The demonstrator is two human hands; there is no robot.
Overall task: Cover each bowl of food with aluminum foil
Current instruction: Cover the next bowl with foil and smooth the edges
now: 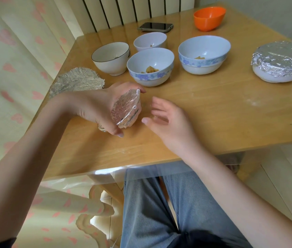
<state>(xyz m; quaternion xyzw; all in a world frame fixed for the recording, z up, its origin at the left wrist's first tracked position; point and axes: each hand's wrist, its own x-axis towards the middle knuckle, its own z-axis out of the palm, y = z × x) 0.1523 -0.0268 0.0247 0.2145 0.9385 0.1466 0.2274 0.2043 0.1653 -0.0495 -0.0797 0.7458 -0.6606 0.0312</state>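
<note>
left hand (104,106): grips a small foil-wrapped bowl (126,110), tilted, near the table (213,122) front edge
right hand (166,122): fingers loose, holding nothing, just beside that bowl
open bowls (150,66): farther back on the table
spare foil (77,81): table's left edge

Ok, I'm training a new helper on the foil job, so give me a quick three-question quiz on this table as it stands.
1. True or false: the large bowl at the table's right edge is already covered with foil.
2. Which hand holds the small foil-wrapped item? A) left hand B) right hand C) neither
3. Fill in: the phone lies to the left of the ____ bowl, which is tilted on its side.

Key
1. True: foil wraps over its rim.
2. A: the left hand's grip curls round it, while the right hand is open beside it, holding nothing.
3. Orange.
</note>
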